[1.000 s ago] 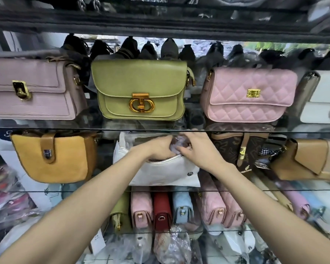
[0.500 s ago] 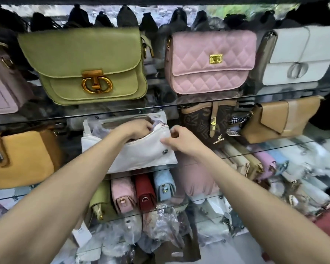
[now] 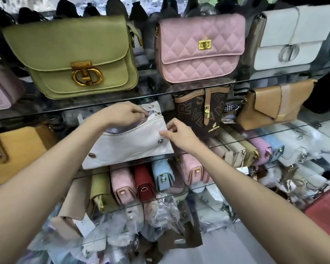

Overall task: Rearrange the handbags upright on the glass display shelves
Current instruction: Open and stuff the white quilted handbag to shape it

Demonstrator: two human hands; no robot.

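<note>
- Since a second ago, view dropped and swung right; right hand [image 3: 179, 135] came off the zip mouth and slid to the white bag's [image 3: 130, 143] right edge.
- Left hand [image 3: 122, 114] pinches the open zip top, probably tucking the plastic stuffing in so the bag holds shape.
- Right hand's fingers pinch the bag's upper right edge, likely steadying it.
- White bag sits tilted on the middle glass shelf [image 3: 274, 131], between both hands, left of the brown monogram bag [image 3: 200, 111], below the green bag [image 3: 74, 58].
- Hands apart, both on the bag.
</note>
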